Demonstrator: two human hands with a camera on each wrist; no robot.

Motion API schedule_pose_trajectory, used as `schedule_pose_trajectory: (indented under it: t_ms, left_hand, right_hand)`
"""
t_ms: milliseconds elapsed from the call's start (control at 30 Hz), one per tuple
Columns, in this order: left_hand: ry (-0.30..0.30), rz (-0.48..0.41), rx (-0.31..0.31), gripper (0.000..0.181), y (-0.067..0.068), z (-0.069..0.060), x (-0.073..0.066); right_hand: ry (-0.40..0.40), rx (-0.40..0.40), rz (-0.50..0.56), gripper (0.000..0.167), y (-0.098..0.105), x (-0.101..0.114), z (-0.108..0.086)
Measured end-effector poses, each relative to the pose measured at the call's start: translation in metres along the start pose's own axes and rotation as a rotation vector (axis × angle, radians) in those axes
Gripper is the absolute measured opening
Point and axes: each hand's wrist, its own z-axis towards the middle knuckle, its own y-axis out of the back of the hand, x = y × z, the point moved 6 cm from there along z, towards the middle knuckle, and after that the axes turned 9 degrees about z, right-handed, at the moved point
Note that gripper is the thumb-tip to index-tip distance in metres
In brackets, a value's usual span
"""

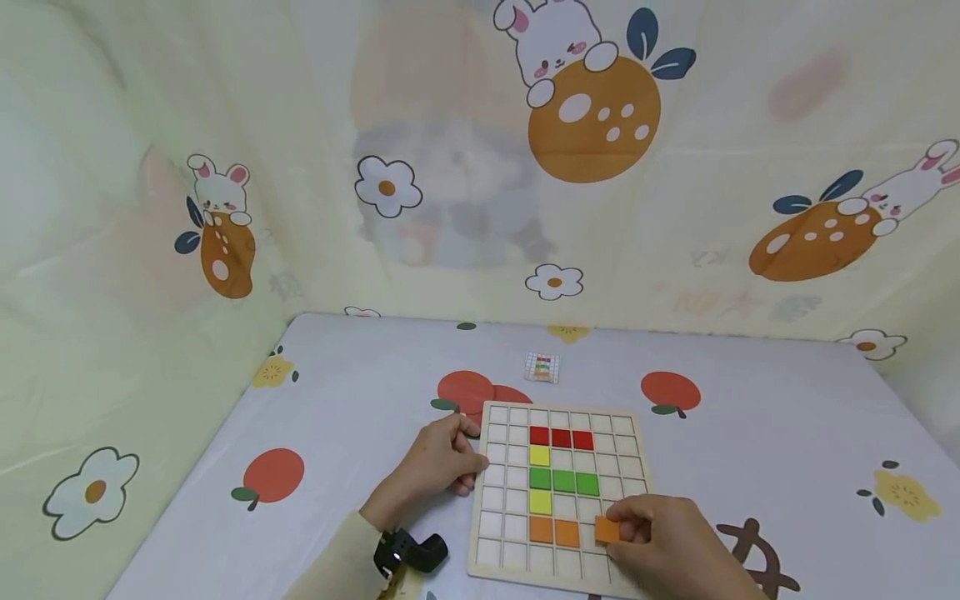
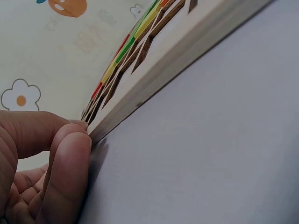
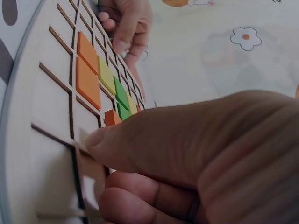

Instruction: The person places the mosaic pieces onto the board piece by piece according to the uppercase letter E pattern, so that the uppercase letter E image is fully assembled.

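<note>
A wooden grid board (image 1: 491, 525) lies on the table, with square tiles seated in some of its cells. Three red tiles (image 1: 561, 438) form the far row, three green tiles (image 1: 564, 481) the middle one. Single yellow tiles (image 1: 539, 455) sit between rows in one column, and two orange tiles (image 1: 567, 533) lie nearer. Between thumb and fingers my right hand (image 1: 663, 537) pinches another orange tile (image 1: 607, 530), tilted over the board just right of that pair. At the board's left edge, my left hand (image 1: 438, 457) holds the rim with thumb and index finger.
Behind the board lies a small card (image 1: 542, 367) printed with a coloured grid pattern. The white tablecloth (image 1: 360, 392) bears printed fruit. Patterned curtains (image 1: 315, 233) hang behind and at the sides. A black band (image 1: 408, 552) is on my left wrist.
</note>
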Motion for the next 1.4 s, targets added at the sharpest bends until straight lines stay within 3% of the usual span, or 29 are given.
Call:
schedule_pose_trajectory:
  t_ms: [867,1400]
  left_hand:
    - [-0.005,0.0,-0.007,0.037,-0.0005,0.0002,0.0014]
    - [0.0,-0.004,0.001,0.037,0.0003,0.0006,0.0005]
  right_hand:
    - [0.088,0.018,0.016,0.023,-0.0097,0.0003,0.0026]
    - [0.068,0.018,0.022,0.024,-0.01,0.0005,0.0023]
